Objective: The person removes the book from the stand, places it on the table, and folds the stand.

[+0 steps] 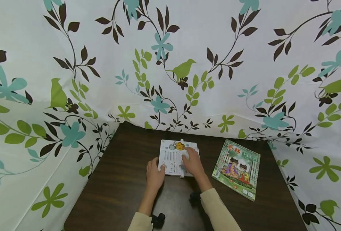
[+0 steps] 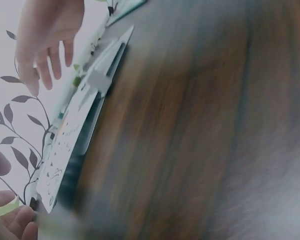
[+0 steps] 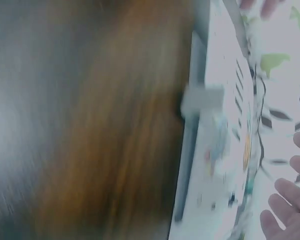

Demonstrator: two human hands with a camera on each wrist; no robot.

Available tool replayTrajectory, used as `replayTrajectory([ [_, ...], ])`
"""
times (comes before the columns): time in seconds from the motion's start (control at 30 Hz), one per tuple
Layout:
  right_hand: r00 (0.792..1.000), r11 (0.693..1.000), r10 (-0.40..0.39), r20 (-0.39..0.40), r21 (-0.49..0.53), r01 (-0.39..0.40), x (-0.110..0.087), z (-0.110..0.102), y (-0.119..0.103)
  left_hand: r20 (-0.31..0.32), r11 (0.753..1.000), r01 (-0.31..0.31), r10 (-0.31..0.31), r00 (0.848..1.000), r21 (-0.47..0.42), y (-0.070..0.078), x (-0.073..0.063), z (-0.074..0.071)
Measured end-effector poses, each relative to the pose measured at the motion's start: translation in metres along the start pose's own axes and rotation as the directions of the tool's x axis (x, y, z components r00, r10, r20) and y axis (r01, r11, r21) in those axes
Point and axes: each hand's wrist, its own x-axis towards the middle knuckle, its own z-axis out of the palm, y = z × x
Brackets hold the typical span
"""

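A white notebook (image 1: pixel 173 156) lies on the dark table, its cover printed with planets and the sideways words "Tiny universe". Round its right part runs a pale strap (image 1: pixel 182 175), which the right wrist view shows as a blurred tab (image 3: pixel 202 100) at the near edge. My left hand (image 1: pixel 154 175) is at the notebook's left edge, thumb near the cover; in the left wrist view its fingers (image 2: pixel 12 220) are loosely bent and apart from the thumb. Over the notebook's right part is my right hand (image 1: pixel 194 163), fingers extended and spread; firm contact cannot be told.
To the right lies a magazine (image 1: pixel 239 170) with two drawn figures on its green cover. A white curtain (image 1: pixel 187 106) with leaves and birds rises behind the brown table (image 1: pixel 115 179) and along its sides. Small black devices (image 1: pixel 158 220) sit at the wrists.
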Motion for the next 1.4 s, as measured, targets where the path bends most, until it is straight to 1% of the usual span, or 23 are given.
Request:
replayTrajectory([
  [0.1, 0.998, 0.998, 0.059, -0.003, -0.025, -0.059, 0.005, -0.009, 0.011, 0.024, 0.996, 0.040, -0.039, 0.999, -0.075, 0.002, -0.011, -0.003],
  [0.17, 0.996, 0.996, 0.086, 0.003, -0.033, -0.086, 0.007, -0.014, 0.016, 0.030, 0.992, 0.054, -0.051, 0.998, -0.118, 0.003, -0.017, -0.003],
  [0.2, 0.995, 0.995, 0.097, 0.010, -0.038, -0.097, 0.009, -0.016, 0.019, 0.032, 0.989, 0.057, -0.054, 0.998, -0.138, 0.003, -0.020, -0.003],
  [0.27, 0.995, 0.994, 0.103, 0.017, -0.042, -0.102, 0.011, -0.020, 0.023, 0.011, 0.987, 0.034, -0.032, 0.999, -0.156, -0.003, -0.024, 0.004],
  [0.37, 0.993, 0.993, 0.110, 0.034, -0.043, -0.108, 0.014, -0.023, 0.026, 0.012, 0.976, 0.029, -0.027, 1.000, -0.218, 0.000, -0.031, 0.008],
  [0.43, 0.991, 0.992, 0.119, 0.053, -0.046, -0.117, 0.015, -0.023, 0.027, 0.015, 0.969, 0.041, -0.039, 0.999, -0.245, 0.002, -0.036, 0.011],
  [0.47, 0.990, 0.991, 0.125, 0.064, -0.050, -0.122, 0.016, -0.022, 0.028, 0.017, 0.963, 0.052, -0.049, 0.999, -0.264, 0.006, -0.039, 0.010],
  [0.53, 0.987, 0.990, 0.135, 0.085, -0.061, -0.130, 0.018, -0.021, 0.029, 0.005, 0.963, 0.051, -0.051, 0.999, -0.266, 0.009, -0.044, 0.012],
  [0.63, 0.983, 0.986, 0.152, 0.107, -0.090, -0.143, 0.020, -0.018, 0.031, -0.039, 0.969, 0.035, -0.046, 0.998, -0.243, 0.010, -0.049, 0.013],
  [0.7, 0.980, 0.982, 0.161, 0.115, -0.122, -0.146, 0.022, -0.016, 0.033, -0.045, 0.971, 0.044, -0.056, 0.997, -0.236, 0.011, -0.053, 0.012],
  [0.73, 0.980, 0.980, 0.162, 0.119, -0.137, -0.146, 0.023, -0.015, 0.034, -0.036, 0.967, 0.067, -0.079, 0.996, -0.245, 0.016, -0.056, 0.010],
  [0.8, 0.977, 0.977, 0.169, 0.129, -0.155, -0.148, 0.025, -0.014, 0.037, -0.006, 0.962, 0.099, -0.104, 0.995, -0.256, 0.018, -0.060, 0.007],
  [0.93, 0.972, 0.974, 0.178, 0.154, -0.169, -0.151, 0.030, -0.013, 0.043, 0.065, 0.948, 0.168, -0.156, 0.986, -0.271, 0.021, -0.067, 0.007],
  [1.03, 0.973, 0.975, 0.173, 0.154, -0.169, -0.146, 0.031, -0.015, 0.044, 0.105, 0.937, 0.191, -0.167, 0.980, -0.291, 0.024, -0.069, 0.009],
  [1.07, 0.973, 0.975, 0.170, 0.157, -0.172, -0.143, 0.030, -0.015, 0.045, 0.120, 0.936, 0.199, -0.171, 0.978, -0.290, 0.024, -0.069, 0.010],
  [1.13, 0.975, 0.975, 0.165, 0.151, -0.172, -0.139, 0.028, -0.017, 0.044, 0.132, 0.938, 0.197, -0.165, 0.977, -0.286, 0.022, -0.068, 0.010],
  [1.2, 0.974, 0.975, 0.168, 0.149, -0.169, -0.142, 0.027, -0.016, 0.044, 0.137, 0.940, 0.193, -0.160, 0.978, -0.280, 0.020, -0.066, 0.010],
  [1.3, 0.976, 0.976, 0.166, 0.140, -0.164, -0.143, 0.024, -0.015, 0.046, 0.126, 0.946, 0.172, -0.142, 0.982, -0.275, 0.017, -0.062, 0.008],
  [1.4, 0.977, 0.978, 0.170, 0.130, -0.146, -0.151, 0.021, -0.015, 0.047, 0.128, 0.951, 0.152, -0.121, 0.984, -0.269, 0.014, -0.057, 0.004],
])
